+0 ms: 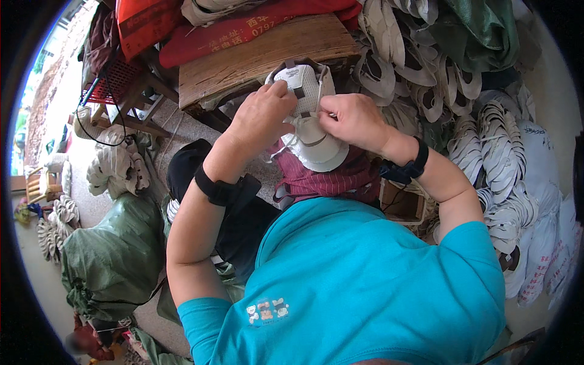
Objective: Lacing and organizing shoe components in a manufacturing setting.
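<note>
Between my hands is a white shoe upper, its toe toward me and its mesh tongue pointing away. My left hand is closed, its fingers pinching the upper's left edge beside the tongue. Opposite it, my right hand pinches the right edge between thumb and curled forefinger. A pale lace or cord hangs down near my left fingers. Beneath the upper, a maroon striped cloth covers my lap. What exactly lies between the fingertips is partly hidden.
A worn wooden table stands just beyond, with a red printed bag on it. Bundled white shoe uppers are piled at the right. At the left are a full green sack and a red basket by a wooden stool.
</note>
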